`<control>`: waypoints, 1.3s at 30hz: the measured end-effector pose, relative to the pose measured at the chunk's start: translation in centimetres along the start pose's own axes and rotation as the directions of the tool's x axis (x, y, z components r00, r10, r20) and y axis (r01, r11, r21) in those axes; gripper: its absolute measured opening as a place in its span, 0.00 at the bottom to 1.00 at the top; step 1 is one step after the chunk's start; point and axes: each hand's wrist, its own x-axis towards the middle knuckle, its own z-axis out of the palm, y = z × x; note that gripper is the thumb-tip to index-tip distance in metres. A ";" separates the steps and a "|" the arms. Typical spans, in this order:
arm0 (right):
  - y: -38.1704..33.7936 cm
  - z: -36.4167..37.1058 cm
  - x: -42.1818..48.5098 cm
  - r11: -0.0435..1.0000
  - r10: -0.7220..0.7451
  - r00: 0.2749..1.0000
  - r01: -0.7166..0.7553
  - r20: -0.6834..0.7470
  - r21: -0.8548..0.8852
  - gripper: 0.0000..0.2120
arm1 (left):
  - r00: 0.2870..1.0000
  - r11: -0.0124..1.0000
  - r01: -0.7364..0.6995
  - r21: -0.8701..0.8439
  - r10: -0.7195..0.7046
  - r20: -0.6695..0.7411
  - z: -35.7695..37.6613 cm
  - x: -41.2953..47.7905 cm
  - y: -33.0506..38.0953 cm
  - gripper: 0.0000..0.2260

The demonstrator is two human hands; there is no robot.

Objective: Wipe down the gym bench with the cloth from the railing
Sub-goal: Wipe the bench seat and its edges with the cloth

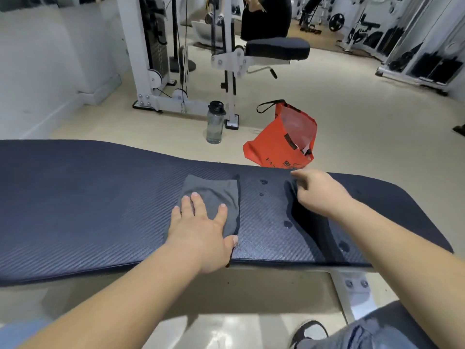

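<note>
The gym bench (100, 197) runs left to right across the view, long axis crosswise to the person. The cloth (214, 195) lies folded flat near the middle of the pad. The left hand (201, 230) presses on it, fingers spread flat, gripping nothing. The right hand (319, 192) rests on the pad, fingers curled, clasping nothing visible. Water drops (263, 182) lie between the hands, just right of the cloth, so the next stroke likely goes rightward.
</note>
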 end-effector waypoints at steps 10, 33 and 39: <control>4.2 1.4 3.7 0.997 -0.079 0.997 0.079 0.022 0.017 0.17 | 0.998 1.000 -0.009 0.020 0.010 -0.064 -3.6 10.6 2.5 0.33; 7.9 0.0 1.7 0.959 -0.106 0.994 0.111 -0.034 0.262 0.16 | 0.978 0.993 -0.053 0.109 0.074 -0.194 0.6 4.2 14.2 0.31; 6.6 0.1 1.9 0.956 -0.147 0.989 0.150 -0.030 0.252 0.16 | 0.967 0.976 -0.174 0.134 0.195 -0.163 0.0 4.8 11.5 0.29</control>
